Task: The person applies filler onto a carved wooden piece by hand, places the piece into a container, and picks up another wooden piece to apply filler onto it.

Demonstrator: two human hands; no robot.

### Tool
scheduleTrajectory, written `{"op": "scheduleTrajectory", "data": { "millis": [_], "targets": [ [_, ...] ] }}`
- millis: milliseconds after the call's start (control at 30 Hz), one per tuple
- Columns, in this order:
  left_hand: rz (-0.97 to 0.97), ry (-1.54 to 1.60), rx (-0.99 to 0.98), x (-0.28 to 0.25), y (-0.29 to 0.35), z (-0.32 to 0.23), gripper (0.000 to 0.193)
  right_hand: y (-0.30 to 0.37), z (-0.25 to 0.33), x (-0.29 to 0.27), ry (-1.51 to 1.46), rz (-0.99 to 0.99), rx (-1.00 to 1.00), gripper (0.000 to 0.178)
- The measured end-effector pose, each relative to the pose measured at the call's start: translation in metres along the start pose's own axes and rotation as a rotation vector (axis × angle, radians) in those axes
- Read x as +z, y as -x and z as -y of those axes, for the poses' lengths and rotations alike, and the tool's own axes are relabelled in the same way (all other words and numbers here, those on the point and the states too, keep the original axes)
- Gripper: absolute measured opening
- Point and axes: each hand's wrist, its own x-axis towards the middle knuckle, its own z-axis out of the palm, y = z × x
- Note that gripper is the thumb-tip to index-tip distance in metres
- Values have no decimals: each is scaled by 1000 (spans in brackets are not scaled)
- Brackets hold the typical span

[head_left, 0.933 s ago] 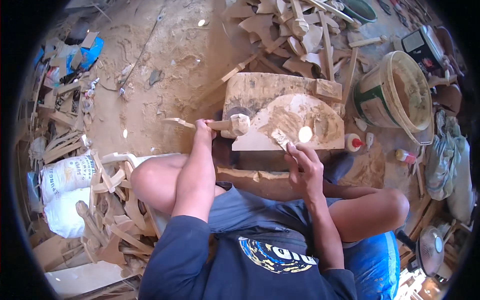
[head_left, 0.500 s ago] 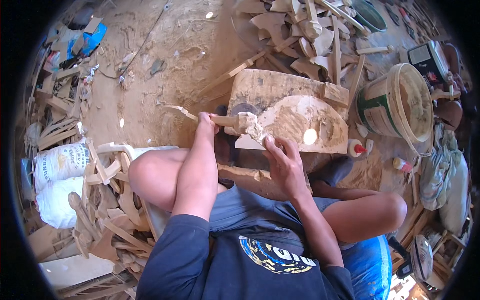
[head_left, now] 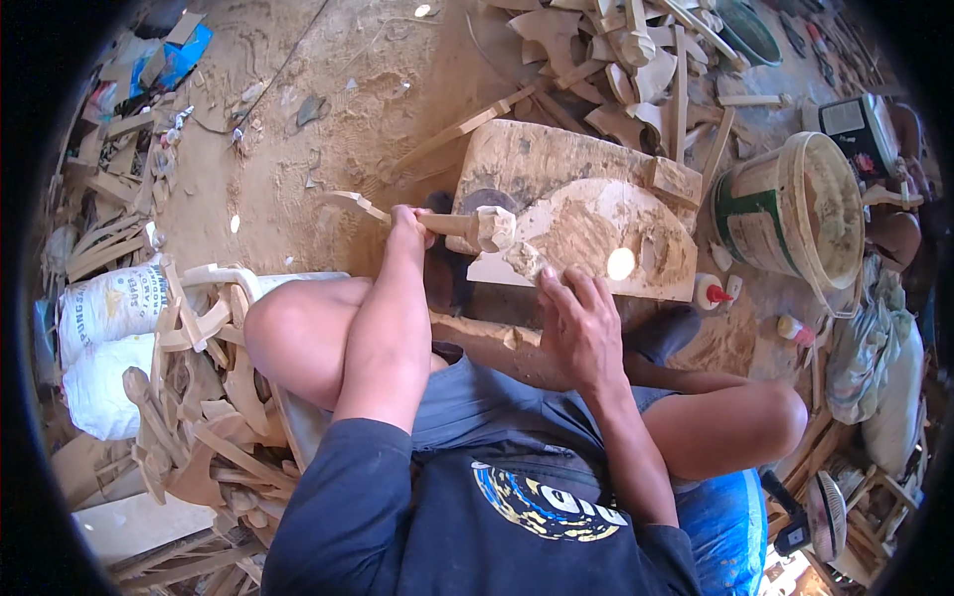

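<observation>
My left hand [head_left: 409, 223] is closed round the shaft of a carved wooden piece [head_left: 452, 225]. One end of it is thin and curved, past my wrist on the left. Its other end is a thick, faceted knob over the wooden work block [head_left: 556, 149]. In the fingertips of my right hand [head_left: 586, 313] is a small pale crumpled wad [head_left: 524, 260], whose material I cannot make out. The wad is just right of the knob and close to it. Beneath both lies a pale, rounded, dusty board [head_left: 581, 223] on the block.
A dusty bucket [head_left: 785, 204] stands right of the block, with a red-capped bottle [head_left: 712, 292] nearer me. Wood offcuts [head_left: 596, 60] are heaped beyond the block. More carved wood pieces [head_left: 214, 447] and white sacks [head_left: 109, 328] lie at my left. A small fan [head_left: 827, 517] is at lower right.
My right hand has drawn the wad away from the knob, toward me and to the right. The left hand keeps its hold on the carved piece. The view has shifted slightly.
</observation>
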Motion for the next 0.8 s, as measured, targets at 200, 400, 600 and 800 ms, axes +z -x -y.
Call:
{"op": "scheduleTrajectory", "data": {
  "millis": [200, 400, 600, 800],
  "targets": [
    [-4, -31, 38, -2, -4, -6, 21, -27, 10, -6, 47, 13, -83, 44],
    [21, 54, 1, -1, -3, -4, 21, -22, 16, -27, 252, 185, 1, 47],
    [4, -80, 46, -2, -1, -1, 23, -35, 26, -21, 150, 82, -30, 43],
    [7, -60, 59, -5, -3, -9, 24, -25, 23, -16, 12, 45, 12, 32]
  ]
}}
